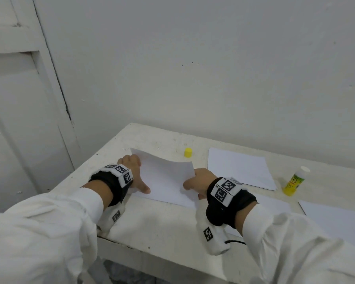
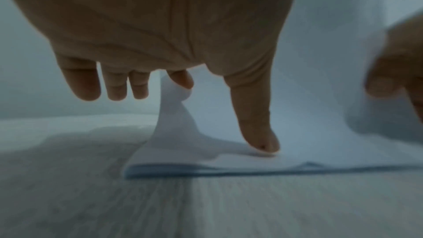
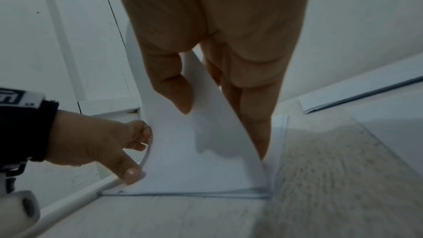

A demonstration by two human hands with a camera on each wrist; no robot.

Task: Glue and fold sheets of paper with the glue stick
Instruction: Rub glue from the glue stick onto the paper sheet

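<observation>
White table (image 1: pixel 162 226), scuffed and speckled, pushed into a corner against a plain pale wall (image 1: pixel 213 68); panelled white door (image 1: pixel 19 99) on the left. Near table edge chipped.

On the table: sheet of paper (image 1: pixel 166 177) in the middle, its far half lifted off the surface and curling toward the near edge, near half lying flat. Yellow cap (image 1: pixel 188 152) standing just beyond the sheet's far edge. Stack of paper (image 1: pixel 240 167) to the right, flat, well apart from the cap. Glue stick (image 1: pixel 295 181) — yellow body, white uncapped top — upright-tilted beside the stack's right edge. Another sheet (image 1: pixel 336 218) at the far right, partly under the right sleeve.

Left hand (image 1: pixel 134 173) at the sheet's left edge: thumb (image 2: pixel 256 124) stretched down and pressing the flat lower layer, index fingertip (image 2: pixel 181 79) touching the lifted flap from behind, other 3 fingers loosely extended and touching nothing. No full grasp — fingers relaxed and spread.

Right hand (image 1: pixel 199 181) at the sheet's right edge: thumb (image 3: pixel 174 86) in front of the raised flap, fingers (image 3: pixel 251 115) behind it, pinching the paper between them.

Both wrists wearing black bands with white marker blocks; white sleeves on both arms.
</observation>
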